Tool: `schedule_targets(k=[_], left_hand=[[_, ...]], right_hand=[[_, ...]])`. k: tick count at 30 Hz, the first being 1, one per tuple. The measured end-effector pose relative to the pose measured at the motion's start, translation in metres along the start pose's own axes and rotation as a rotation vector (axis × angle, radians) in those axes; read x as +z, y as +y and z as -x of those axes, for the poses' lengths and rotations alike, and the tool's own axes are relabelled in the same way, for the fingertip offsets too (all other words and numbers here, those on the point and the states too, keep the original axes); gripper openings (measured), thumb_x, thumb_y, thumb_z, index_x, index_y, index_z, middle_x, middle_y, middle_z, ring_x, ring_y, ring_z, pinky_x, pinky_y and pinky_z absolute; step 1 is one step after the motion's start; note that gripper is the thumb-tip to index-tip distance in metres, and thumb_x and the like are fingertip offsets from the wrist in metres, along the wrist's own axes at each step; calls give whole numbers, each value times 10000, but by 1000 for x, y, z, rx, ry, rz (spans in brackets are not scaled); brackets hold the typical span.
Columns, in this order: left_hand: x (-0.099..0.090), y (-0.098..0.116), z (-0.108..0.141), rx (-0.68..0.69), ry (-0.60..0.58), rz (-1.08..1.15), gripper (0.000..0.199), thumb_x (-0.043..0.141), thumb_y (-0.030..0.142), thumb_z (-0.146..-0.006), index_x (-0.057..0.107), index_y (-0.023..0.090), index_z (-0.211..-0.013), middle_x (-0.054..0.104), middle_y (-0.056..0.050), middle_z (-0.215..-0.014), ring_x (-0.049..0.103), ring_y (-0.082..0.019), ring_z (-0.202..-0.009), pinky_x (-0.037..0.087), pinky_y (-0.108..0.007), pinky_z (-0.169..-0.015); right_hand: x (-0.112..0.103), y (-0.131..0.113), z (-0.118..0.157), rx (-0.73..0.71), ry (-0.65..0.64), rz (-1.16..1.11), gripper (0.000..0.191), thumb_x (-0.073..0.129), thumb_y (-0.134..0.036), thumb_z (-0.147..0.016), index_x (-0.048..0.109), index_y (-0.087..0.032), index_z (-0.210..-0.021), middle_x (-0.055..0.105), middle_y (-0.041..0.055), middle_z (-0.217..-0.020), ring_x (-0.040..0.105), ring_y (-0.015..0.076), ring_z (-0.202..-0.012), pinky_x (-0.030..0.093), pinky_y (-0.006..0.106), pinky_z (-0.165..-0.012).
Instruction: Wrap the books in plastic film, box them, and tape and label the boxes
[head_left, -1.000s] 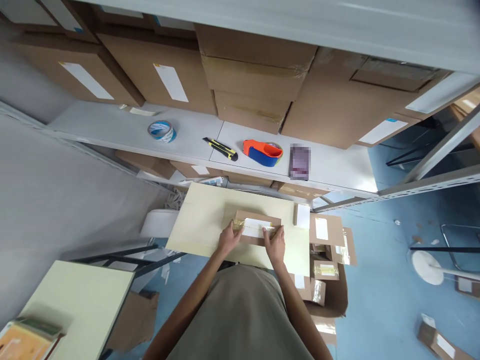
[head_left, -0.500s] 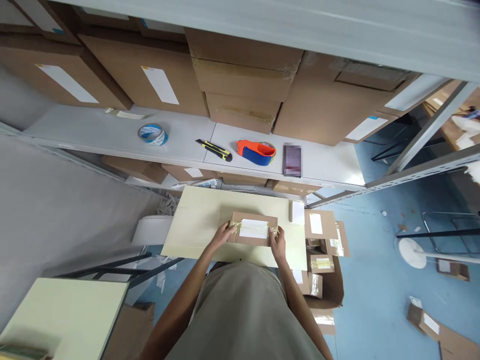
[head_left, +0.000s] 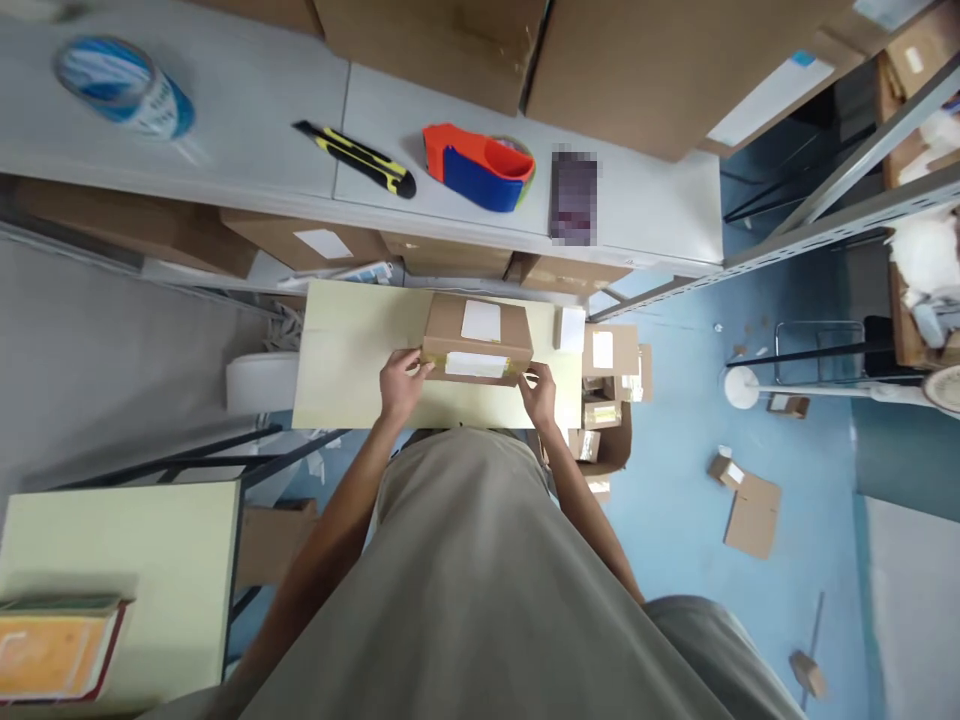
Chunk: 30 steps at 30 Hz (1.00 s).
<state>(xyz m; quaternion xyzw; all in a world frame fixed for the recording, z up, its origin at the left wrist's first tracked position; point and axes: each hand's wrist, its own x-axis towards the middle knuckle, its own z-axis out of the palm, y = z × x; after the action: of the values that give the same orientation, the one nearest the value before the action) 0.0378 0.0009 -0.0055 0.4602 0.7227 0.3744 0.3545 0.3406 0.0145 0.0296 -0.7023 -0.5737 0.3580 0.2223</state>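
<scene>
A brown cardboard box [head_left: 441, 318] rests on the pale yellow table [head_left: 345, 350], with a white label on its top and a white strip under clear tape on the side facing me. My left hand [head_left: 401, 383] grips the box's left end near the front, thumb and fingers pinched at the tape. At the opposite end, my right hand [head_left: 540, 390] has its fingers pinched at the lower right corner. A small white stack [head_left: 571, 329] lies at the table's right edge.
On the grey shelf ahead lie a tape roll [head_left: 124, 88], a yellow-black cutter [head_left: 356, 158], an orange-blue tape dispenser [head_left: 476, 168] and a blurred phone-like object [head_left: 574, 198]. Right of the table, an open carton [head_left: 619, 440] holds small boxes. A second table [head_left: 172, 540] stands at left.
The box has turned so its taped side now faces me and another labelled face is up. Both hands have shifted to its lower front corners. The view has moved nearer the shelf.
</scene>
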Motion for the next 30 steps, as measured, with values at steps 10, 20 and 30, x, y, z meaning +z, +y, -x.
schedule_targets(k=[10,20,30], left_hand=[[5,-66,33,-340,-123,37,376,628,175,-815,822,151,-1137,831,-94,-1129,789,-279,-1085,575,-379,-1055],[-32,-24,18,-123,103,151,293,709,372,-907,819,160,-1078,821,-91,-1069,750,-181,-874,604,-280,-824],[-50,-11,17,-6,60,277,205,743,390,-892,828,217,-962,832,-57,-990,763,-183,-850,610,-301,-838]], right_hand=[[40,36,31,207,-187,8,324,530,-176,-1015,679,-102,-1294,727,170,-1377,733,181,-1230,610,269,-985],[43,45,21,198,-134,-134,433,472,-221,-985,674,-109,-1351,746,161,-1368,755,210,-1145,612,364,-1022],[58,37,36,256,-4,-364,708,567,-764,-939,721,-144,-1243,777,181,-1200,769,305,-1117,662,455,-946]])
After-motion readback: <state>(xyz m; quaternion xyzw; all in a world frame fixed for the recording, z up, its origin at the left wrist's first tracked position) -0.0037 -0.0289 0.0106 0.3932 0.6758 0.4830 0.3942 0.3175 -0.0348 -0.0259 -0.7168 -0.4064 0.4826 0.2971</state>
